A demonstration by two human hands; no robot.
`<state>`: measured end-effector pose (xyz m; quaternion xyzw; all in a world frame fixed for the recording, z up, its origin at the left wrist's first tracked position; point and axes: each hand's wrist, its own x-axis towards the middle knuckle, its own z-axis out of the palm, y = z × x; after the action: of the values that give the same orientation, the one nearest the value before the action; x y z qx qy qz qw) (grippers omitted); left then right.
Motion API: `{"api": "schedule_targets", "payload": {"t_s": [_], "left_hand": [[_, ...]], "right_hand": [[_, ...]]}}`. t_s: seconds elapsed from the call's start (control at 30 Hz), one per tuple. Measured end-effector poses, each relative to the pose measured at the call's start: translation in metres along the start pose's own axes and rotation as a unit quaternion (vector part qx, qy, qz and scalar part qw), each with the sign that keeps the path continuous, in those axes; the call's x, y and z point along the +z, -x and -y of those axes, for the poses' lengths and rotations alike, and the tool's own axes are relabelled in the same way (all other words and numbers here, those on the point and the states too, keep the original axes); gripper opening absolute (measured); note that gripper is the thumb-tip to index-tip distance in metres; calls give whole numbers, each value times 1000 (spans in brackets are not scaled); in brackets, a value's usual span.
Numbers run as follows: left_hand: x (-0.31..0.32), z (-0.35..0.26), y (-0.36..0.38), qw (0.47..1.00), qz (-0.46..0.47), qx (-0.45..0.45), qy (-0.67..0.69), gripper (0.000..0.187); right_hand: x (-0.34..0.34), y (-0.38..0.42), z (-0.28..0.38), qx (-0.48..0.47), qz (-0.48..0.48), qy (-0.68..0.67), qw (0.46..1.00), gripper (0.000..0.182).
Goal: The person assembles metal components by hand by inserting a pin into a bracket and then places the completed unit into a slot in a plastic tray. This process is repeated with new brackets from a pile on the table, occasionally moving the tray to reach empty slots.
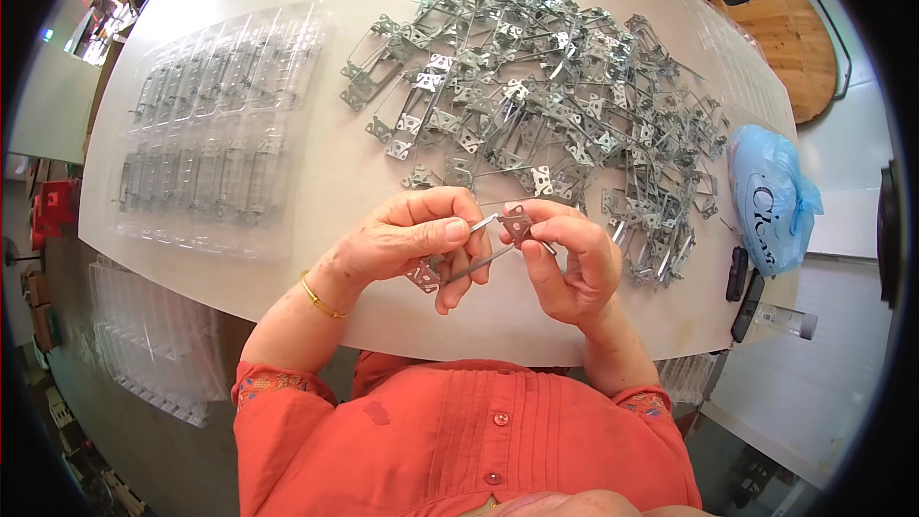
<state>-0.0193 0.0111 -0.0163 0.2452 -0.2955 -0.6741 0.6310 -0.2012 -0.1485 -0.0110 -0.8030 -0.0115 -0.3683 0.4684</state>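
Observation:
Both my hands hold one metal bracket [516, 222] above the near part of the table. It has two punched end plates joined by thin bars. My left hand [421, 239] is closed around one end, with a perforated plate [423, 276] showing below the fingers. My right hand [574, 258] pinches the other end plate between thumb and fingers. Just beyond my hands spreads a large heap of similar metal brackets [517, 101], tangled together. To the left lies a clear plastic tray [304, 67] with rows of these brackets in its slots.
A blue plastic bag [773, 201] sits at the table's right edge, near a black object [737, 274] and a clear bottle [787, 321]. More clear trays [153, 335] are stacked below the table at left. A round wooden board [790, 48] stands beyond the far right corner.

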Motion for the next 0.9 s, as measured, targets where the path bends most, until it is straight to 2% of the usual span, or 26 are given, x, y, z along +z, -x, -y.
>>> {"api": "schedule_targets", "payload": {"t_s": [0.07, 0.13, 0.33, 0.47, 0.53, 0.57, 0.67, 0.83, 0.9], "left_hand": [[-2, 1, 0, 1000, 8, 4, 9, 25], [-2, 2, 0, 1000, 17, 9, 17, 24], [-4, 4, 1, 999, 15, 23, 40, 29], [-11, 3, 1, 992, 98, 20, 70, 25], [-11, 3, 0, 988, 135, 31, 74, 25], [-9, 3, 1, 991, 103, 49, 68, 25], [-8, 1, -2, 995, 39, 74, 52, 23], [-3, 0, -4, 997, -33, 75, 15, 21], [0, -1, -4, 997, -55, 47, -11, 23]], "right_hand": [[-1, 2, 0, 1, 0, -29, 1000, 30], [-7, -1, 4, 8, 58, -24, 998, 27], [-6, -4, -1, -43, 44, 9, 998, 34], [-5, -13, 5, -56, 35, 49, 997, 33], [-6, -14, 0, -49, 52, 123, 990, 28], [-5, -14, -1, -52, 51, 125, 990, 28], [-2, -8, 1, 55, -29, 45, 997, 17], [-7, -10, 15, 71, -24, 61, 995, 17], [-6, -11, 18, 64, -12, 69, 996, 17]]}}
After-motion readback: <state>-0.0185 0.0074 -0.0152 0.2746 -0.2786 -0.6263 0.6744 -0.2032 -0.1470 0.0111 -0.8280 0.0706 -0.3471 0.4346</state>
